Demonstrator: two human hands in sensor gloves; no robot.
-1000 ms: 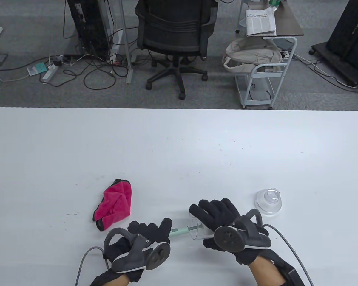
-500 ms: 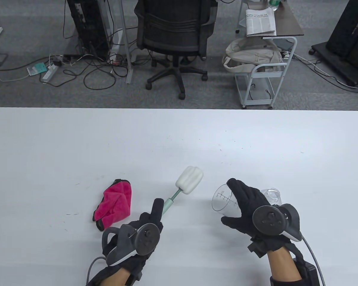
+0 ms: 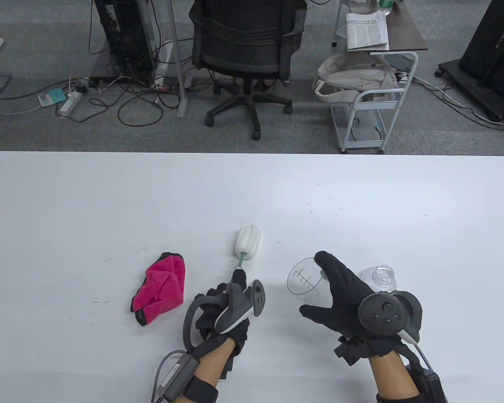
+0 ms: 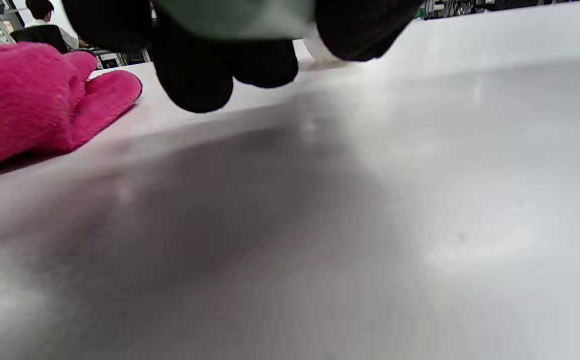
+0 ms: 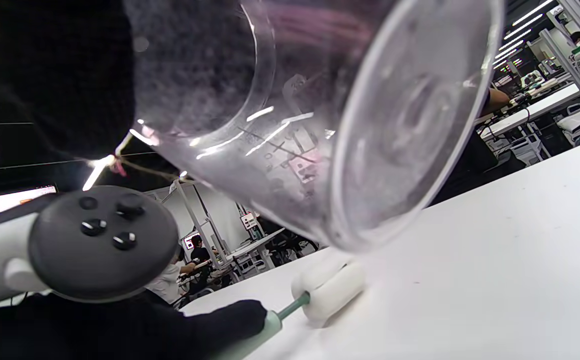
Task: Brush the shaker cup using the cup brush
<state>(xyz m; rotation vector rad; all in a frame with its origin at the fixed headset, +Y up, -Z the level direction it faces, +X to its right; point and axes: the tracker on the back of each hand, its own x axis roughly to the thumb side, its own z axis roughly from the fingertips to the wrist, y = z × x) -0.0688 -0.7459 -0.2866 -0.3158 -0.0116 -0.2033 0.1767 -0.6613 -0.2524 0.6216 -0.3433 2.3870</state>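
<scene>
Lying toward the table's (image 3: pixel 67 201) near edge, the pink cloth (image 3: pixel 161 289) is untouched; the left hand (image 3: pixel 224 312) grips the cup brush (image 3: pixel 249 243), withdrawn from the shaker cup (image 3: pixel 304 283), which the right hand (image 3: pixel 344 302) holds tilted, so brushing looks finished.

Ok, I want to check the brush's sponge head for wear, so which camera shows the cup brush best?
The table view: the whole cup brush shows there, white sponge head to green stem, held by the left hand. The right wrist view catches the head and stem low, partly behind the shaker cup. The left wrist view shows only a blurred bit of handle.
</scene>
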